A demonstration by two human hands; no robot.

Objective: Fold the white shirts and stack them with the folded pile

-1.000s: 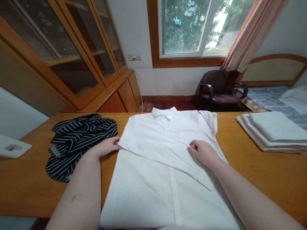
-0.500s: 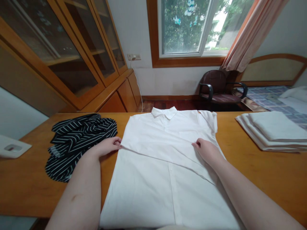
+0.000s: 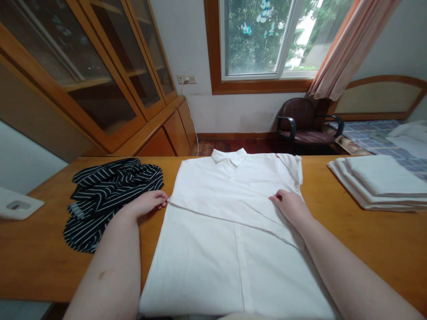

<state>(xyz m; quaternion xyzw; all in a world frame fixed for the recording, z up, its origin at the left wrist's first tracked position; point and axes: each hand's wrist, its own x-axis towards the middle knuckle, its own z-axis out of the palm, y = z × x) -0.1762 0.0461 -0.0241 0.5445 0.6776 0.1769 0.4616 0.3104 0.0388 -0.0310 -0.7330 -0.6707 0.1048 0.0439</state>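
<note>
A white button-up shirt [image 3: 207, 258] lies front up on the wooden table, its collar at the far edge. One sleeve is laid across the chest on a slant, and the other sleeve is bunched at the far right shoulder. At the shirt's left edge, my left hand [image 3: 151, 202] pinches the cuff end of the crossing sleeve between thumb and fingers. My right hand [image 3: 290, 206] is closed on the same sleeve near the shirt's right side; its fingertips press the cloth.
Left of the shirt lies a crumpled black-and-white striped garment [image 3: 113, 195]. A white plastic object [image 3: 20, 204] sits at the table's left edge. Folded white cloths [image 3: 383, 182] are stacked on the right. Beyond the table [image 3: 353, 240] stand a chair [image 3: 307, 120] and a glass-fronted cabinet [image 3: 133, 80].
Both hands have shifted very slightly, the left one up with the sleeve end. The sleeve's lower edge now lies a little higher and flatter.
</note>
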